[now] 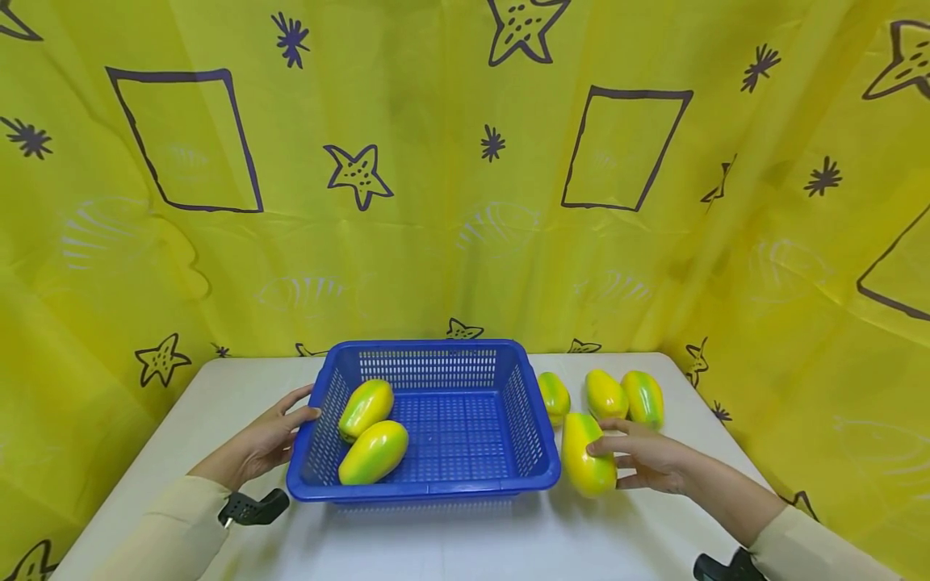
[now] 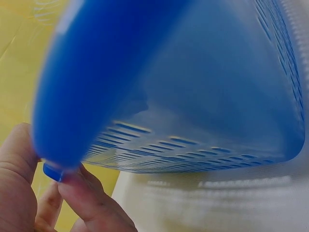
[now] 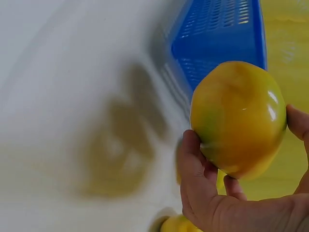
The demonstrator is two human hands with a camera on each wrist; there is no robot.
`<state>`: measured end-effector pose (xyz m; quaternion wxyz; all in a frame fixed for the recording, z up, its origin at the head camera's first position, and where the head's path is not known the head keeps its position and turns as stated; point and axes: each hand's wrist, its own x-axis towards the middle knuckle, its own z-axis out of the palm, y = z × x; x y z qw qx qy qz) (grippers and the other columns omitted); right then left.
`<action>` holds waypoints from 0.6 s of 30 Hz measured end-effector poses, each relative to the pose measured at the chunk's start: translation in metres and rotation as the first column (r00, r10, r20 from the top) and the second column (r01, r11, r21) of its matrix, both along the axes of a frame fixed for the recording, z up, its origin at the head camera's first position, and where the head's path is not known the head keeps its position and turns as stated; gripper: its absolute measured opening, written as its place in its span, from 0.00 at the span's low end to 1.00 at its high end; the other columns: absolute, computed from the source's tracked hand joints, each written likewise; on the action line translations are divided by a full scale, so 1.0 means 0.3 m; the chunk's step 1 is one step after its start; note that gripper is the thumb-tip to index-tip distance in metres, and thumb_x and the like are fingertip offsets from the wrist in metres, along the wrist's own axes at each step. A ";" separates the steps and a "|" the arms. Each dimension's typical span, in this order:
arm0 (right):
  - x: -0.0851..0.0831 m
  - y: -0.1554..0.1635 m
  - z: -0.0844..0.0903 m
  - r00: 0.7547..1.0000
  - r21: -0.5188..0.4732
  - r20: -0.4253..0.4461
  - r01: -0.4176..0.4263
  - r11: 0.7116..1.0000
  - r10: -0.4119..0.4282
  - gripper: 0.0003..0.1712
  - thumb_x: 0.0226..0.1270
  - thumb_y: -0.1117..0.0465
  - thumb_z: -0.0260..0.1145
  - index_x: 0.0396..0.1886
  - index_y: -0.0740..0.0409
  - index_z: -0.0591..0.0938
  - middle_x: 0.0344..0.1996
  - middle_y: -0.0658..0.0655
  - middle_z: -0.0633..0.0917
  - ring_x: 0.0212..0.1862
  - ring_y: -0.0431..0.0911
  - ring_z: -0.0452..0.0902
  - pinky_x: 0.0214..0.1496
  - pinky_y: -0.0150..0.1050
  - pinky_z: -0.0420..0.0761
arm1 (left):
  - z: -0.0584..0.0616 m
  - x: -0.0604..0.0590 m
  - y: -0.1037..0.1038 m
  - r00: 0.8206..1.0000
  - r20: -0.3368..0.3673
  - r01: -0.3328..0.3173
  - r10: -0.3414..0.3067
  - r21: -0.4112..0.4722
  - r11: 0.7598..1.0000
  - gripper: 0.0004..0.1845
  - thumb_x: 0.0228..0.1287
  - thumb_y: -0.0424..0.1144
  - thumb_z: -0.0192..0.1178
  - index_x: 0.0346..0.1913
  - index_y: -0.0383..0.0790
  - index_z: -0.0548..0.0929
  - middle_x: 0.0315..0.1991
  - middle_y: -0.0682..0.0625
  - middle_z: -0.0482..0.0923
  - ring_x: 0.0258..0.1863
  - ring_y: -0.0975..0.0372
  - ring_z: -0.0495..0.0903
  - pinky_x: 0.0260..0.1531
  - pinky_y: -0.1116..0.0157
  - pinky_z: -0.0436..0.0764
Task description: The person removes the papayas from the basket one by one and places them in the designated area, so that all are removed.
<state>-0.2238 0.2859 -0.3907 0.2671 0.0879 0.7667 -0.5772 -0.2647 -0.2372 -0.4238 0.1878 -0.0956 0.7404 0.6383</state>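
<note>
A blue plastic basket [image 1: 465, 486] with slotted walls stands on the table, two glossy yellow-green mangoes lying inside it: one mango [image 1: 366, 407] toward the back, another mango [image 1: 374, 453] in front. My left hand [image 1: 270, 440] pinches the basket's left rim, with the thumb on one side and fingers on the other in the left wrist view. To the right of the basket, my right hand [image 1: 647, 456] holds a third mango [image 1: 587, 460] between thumb and fingers. In the right wrist view this mango [image 3: 239, 118] is up off the table, its shadow falling on the white surface.
Right of the basket, a mango [image 1: 554, 397] sits close by its wall. Farther right, a mango [image 1: 605, 394] and another mango [image 1: 643, 399] lie side by side. Behind the white table [image 1: 436, 549] hangs a yellow patterned curtain [image 1: 436, 266], which also runs along both sides.
</note>
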 end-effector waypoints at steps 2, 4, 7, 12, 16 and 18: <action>-0.006 0.004 -0.011 1.000 0.007 0.007 0.008 1.000 -0.008 0.48 0.63 0.58 0.63 0.74 0.69 0.48 0.64 0.74 0.66 0.62 0.68 0.66 0.59 0.61 0.77 | 0.000 0.000 0.001 1.000 0.001 0.000 0.000 -0.004 1.000 0.43 0.72 0.44 0.55 0.80 0.50 0.40 0.68 0.30 0.62 0.48 0.52 0.83 0.46 0.53 0.85; -0.011 0.008 -0.023 1.000 0.015 0.015 0.015 1.000 -0.015 0.48 0.63 0.58 0.63 0.74 0.69 0.47 0.65 0.75 0.63 0.64 0.70 0.63 0.60 0.61 0.76 | 0.001 0.000 0.002 1.000 0.003 -0.006 0.006 -0.004 1.000 0.43 0.72 0.44 0.55 0.80 0.50 0.41 0.68 0.31 0.63 0.48 0.52 0.83 0.46 0.54 0.85; -0.018 0.011 -0.041 0.999 0.029 0.037 0.031 0.999 -0.032 0.48 0.63 0.58 0.64 0.74 0.68 0.48 0.67 0.76 0.61 0.66 0.72 0.60 0.61 0.62 0.74 | 0.001 0.000 0.001 1.000 0.000 0.001 -0.001 -0.001 1.000 0.43 0.72 0.44 0.55 0.80 0.49 0.40 0.66 0.31 0.65 0.47 0.53 0.83 0.46 0.55 0.85; -0.023 0.012 -0.069 0.998 0.033 0.049 0.033 0.999 -0.034 0.47 0.64 0.58 0.63 0.74 0.66 0.48 0.66 0.76 0.61 0.66 0.72 0.58 0.60 0.62 0.75 | 0.000 0.002 0.002 1.000 0.002 -0.002 0.002 0.001 1.000 0.43 0.71 0.43 0.55 0.80 0.49 0.40 0.66 0.32 0.65 0.46 0.54 0.83 0.46 0.55 0.85; -0.030 0.013 -0.089 0.998 0.033 0.046 0.032 0.999 -0.033 0.47 0.65 0.57 0.63 0.74 0.66 0.49 0.67 0.76 0.60 0.66 0.73 0.57 0.59 0.61 0.77 | 0.001 0.003 0.002 1.000 0.003 -0.005 0.005 0.007 1.000 0.44 0.71 0.44 0.56 0.80 0.49 0.40 0.66 0.31 0.64 0.46 0.54 0.83 0.47 0.54 0.85; -0.034 0.014 -0.097 0.998 0.034 0.049 0.029 0.999 -0.031 0.47 0.65 0.57 0.62 0.75 0.66 0.48 0.67 0.77 0.59 0.67 0.73 0.56 0.59 0.61 0.76 | 0.002 0.004 0.003 1.000 0.002 -0.006 0.006 0.006 1.000 0.44 0.71 0.44 0.56 0.80 0.49 0.40 0.67 0.30 0.64 0.46 0.54 0.83 0.47 0.54 0.85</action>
